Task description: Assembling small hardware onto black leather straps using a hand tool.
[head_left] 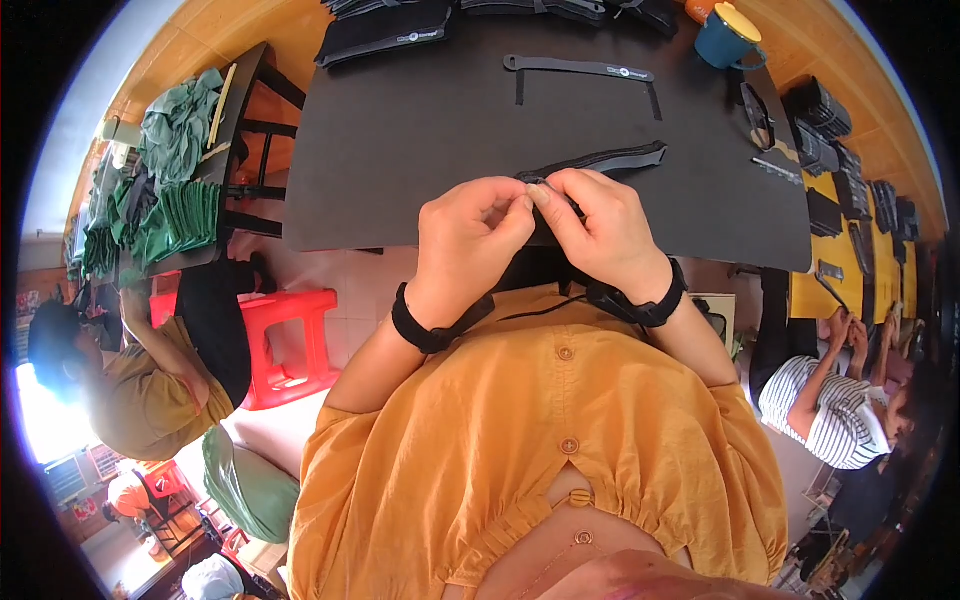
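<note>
the left hand and right hand are pinching one end of a dark strap, grip narrow, while its other end is extending over the desk; shallow fingertip hold could be letting it slip.

The broad dark-grey table at twelve o'clock in the view has a smooth, matt top. Between one and two o'clock, the long black-and-grey cloth strap looks dull; at one, the slim grey strap with black tabs has a smooth face and duller tabs. The rounded teal mug, between one and two, is glossy. At nine, the red stool is smooth plastic; at six, the yellow-orange shirt is crinkled matt cloth.
</note>
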Available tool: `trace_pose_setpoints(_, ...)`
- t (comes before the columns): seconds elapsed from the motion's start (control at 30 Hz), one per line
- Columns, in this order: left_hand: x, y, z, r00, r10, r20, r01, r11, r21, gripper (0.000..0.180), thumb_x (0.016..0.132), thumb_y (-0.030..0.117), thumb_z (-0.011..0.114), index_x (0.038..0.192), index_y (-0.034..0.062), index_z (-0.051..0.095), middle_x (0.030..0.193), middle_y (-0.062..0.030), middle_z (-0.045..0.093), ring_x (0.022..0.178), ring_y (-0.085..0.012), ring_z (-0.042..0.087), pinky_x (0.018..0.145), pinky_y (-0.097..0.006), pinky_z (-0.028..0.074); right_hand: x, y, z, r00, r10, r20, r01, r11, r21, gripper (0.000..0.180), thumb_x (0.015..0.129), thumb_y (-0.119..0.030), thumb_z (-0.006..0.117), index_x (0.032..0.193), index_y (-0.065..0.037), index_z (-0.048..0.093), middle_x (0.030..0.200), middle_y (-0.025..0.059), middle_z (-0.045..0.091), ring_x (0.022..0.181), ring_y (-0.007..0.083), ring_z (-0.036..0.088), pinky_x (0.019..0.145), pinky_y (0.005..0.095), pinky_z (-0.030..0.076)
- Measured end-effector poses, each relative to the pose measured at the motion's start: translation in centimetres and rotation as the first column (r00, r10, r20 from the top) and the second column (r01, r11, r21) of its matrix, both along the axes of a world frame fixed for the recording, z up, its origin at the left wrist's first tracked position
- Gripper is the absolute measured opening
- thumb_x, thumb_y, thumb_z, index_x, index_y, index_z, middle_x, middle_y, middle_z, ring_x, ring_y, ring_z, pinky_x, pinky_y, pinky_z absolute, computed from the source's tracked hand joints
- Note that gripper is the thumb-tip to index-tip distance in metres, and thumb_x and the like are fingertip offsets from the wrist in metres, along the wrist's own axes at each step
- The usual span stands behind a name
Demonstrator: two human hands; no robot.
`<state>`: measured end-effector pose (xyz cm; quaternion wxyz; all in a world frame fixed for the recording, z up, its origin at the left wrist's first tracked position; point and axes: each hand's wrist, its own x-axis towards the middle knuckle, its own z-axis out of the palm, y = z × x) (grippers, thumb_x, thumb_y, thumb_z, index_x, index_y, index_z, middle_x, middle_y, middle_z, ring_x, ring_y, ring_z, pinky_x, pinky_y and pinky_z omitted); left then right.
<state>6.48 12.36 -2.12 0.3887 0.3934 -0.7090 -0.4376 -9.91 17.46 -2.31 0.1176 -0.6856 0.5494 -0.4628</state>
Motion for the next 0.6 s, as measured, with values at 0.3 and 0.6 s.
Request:
trace_pose_setpoints(0.3, 0.2, -0.3, -0.2, 0.995, -0.037, 0.091, 0.055, 0.975, -0.216, 0.008, 0.079, 0.007, 0.068, 0.086, 0.0037, 0.069, 0.077, -0.0095, 0.068, 0.062, -0.019, 0.065, 0.058, -0.028, 0.052, -0.9, -0.1, -1.1, 0.991, 0.131, -0.04, -0.129, 0.991, 0.042, 0.005, 0.088, -0.006, 0.059, 0.088, -0.001, 0.057, 0.078, 0.015, 0.06, 0.07, 0.0347, 0.06, 0.059, 0.0392, 0.049)
trace_pose_setpoints(0.6, 0.7, -1.3, 1.8, 0.971, -0.161, 0.178, 0.225, 0.87, -0.438, 0.017, 0.08, 0.019, 0.078, 0.087, 0.0087, 0.065, 0.071, -0.0035, 0.058, 0.06, -0.017, 0.058, 0.05, -0.029, 0.045, -0.2, 0.3, 0.5, 0.987, 0.039, 0.155, -0.045, 0.998, 0.038, 0.013, 0.093, -0.012, 0.061, 0.09, 0.0, 0.058, 0.076, 0.0143, 0.059, 0.065, 0.0301, 0.057, 0.058, 0.0349, 0.046)
